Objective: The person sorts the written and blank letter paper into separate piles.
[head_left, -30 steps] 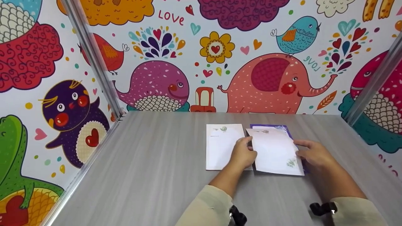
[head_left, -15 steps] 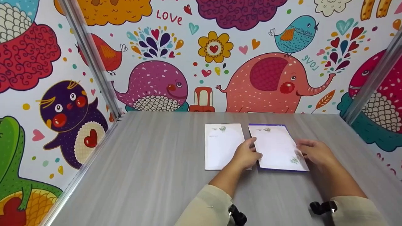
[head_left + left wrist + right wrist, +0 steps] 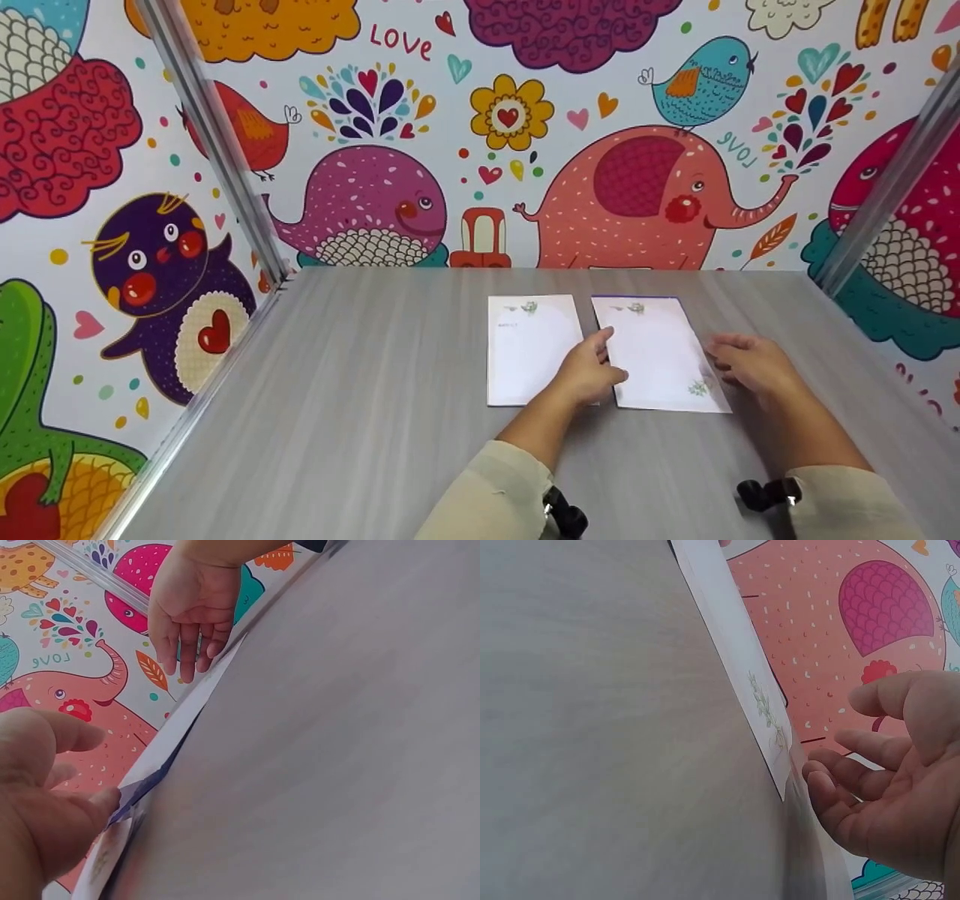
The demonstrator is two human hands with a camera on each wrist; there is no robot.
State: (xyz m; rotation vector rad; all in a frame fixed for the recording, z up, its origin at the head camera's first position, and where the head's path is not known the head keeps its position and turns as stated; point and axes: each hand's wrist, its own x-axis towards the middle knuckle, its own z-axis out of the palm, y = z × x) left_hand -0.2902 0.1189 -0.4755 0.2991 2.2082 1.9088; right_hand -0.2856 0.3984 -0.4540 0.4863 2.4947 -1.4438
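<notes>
Two white sheets with small green plant prints lie side by side on the table. The right sheet [image 3: 656, 352] covers a purple-edged piece, which shows as a thin strip along the top. At this sheet's left edge rests my left hand [image 3: 589, 369], its thumb tip touching the edge in the left wrist view. My right hand [image 3: 756, 366] is just off the right edge, with loosely bent fingers and nothing held; a gap to the paper [image 3: 761, 712] shows in the right wrist view. The left sheet [image 3: 531, 352] has a short printed line near its top and lies partly behind my left hand.
The grey wood-grain table [image 3: 360, 390] reaches back to a wall [image 3: 585, 172] printed with cartoon animals. Metal corner posts [image 3: 217, 135] stand at both back corners. Dark straps with black mounts [image 3: 564, 514] sit on both sleeves.
The right sheet was tilted and offset, showing more purple beneath; now it lies squared over the purple piece. My right hand has come off its right edge, while my left stays at the left edge.
</notes>
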